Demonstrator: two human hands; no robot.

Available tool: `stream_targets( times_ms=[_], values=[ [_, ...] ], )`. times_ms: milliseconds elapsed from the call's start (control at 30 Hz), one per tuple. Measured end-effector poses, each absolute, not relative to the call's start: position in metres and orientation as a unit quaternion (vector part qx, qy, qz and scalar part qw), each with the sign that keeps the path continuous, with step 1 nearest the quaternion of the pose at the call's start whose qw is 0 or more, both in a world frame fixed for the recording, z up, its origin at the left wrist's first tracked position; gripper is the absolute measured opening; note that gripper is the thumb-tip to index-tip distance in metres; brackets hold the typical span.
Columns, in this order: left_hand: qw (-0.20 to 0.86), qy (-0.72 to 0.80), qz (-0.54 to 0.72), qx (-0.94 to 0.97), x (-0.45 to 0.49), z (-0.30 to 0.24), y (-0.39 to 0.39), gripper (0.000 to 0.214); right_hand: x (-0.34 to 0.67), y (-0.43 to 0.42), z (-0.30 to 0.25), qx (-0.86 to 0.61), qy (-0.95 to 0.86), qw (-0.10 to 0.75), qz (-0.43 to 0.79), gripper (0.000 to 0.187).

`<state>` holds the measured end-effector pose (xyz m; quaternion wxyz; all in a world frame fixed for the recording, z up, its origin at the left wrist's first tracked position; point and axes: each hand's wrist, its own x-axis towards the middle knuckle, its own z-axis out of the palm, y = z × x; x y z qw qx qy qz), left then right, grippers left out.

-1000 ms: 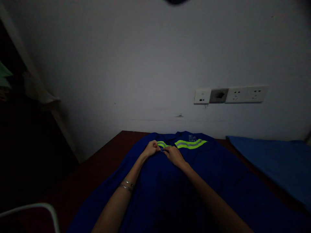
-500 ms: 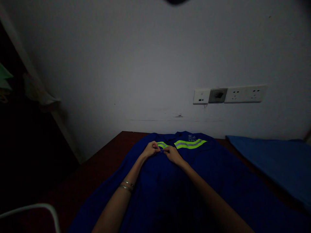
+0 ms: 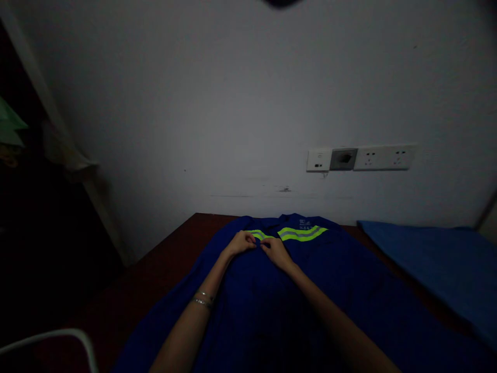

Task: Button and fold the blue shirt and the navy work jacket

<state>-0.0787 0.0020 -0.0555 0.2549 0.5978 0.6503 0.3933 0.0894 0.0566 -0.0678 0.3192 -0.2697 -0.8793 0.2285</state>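
Observation:
A dark blue work shirt (image 3: 334, 280) with yellow-green reflective stripes (image 3: 301, 233) lies spread flat on a dark red-brown table (image 3: 155, 269). My left hand (image 3: 241, 242) and my right hand (image 3: 275, 250) meet at the shirt's front, just below the stripes. Both pinch the cloth at the same spot, fingers closed. Whatever small part they hold between them is too dark to make out. Two thin bracelets (image 3: 202, 299) sit on my left wrist.
A second blue cloth (image 3: 435, 259) lies at the right of the table. A row of wall sockets (image 3: 359, 158) is on the white wall behind. A white curved rail (image 3: 58, 336) shows at the lower left. Dark shelving stands at the far left.
My hands stay pinched together at the same place on the shirt. The view has shifted slightly, so everything sits a little lower and to the left.

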Motion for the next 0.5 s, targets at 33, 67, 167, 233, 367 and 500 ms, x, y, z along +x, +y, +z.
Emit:
stream_targets(
  times_ms=[33, 67, 167, 233, 367, 500],
  values=[
    [0.24, 0.652, 0.383, 0.609, -0.078, -0.055, 0.002, 0.018, 0.089, 0.057, -0.069, -0.272, -0.876, 0.324, 0.23, 0.024],
    [0.225, 0.654, 0.371, 0.62, -0.078, -0.055, 0.002, 0.017, 0.089, 0.057, -0.071, -0.276, -0.874, 0.327, 0.231, 0.025],
    [0.185, 0.659, 0.322, 0.654, -0.077, -0.053, 0.001, 0.018, 0.086, 0.055, -0.072, -0.284, -0.874, 0.32, 0.231, 0.026],
    [0.164, 0.666, 0.291, 0.667, -0.077, -0.049, -0.002, 0.019, 0.085, 0.054, -0.064, -0.282, -0.879, 0.31, 0.229, 0.027],
    [0.113, 0.688, 0.267, 0.666, -0.072, -0.036, -0.007, 0.021, 0.101, 0.057, -0.028, -0.283, -0.877, 0.337, 0.191, 0.034],
    [0.082, 0.676, 0.281, 0.677, -0.06, -0.026, -0.009, 0.021, 0.153, 0.068, -0.001, -0.346, -0.849, 0.374, 0.138, 0.03]
  ],
)
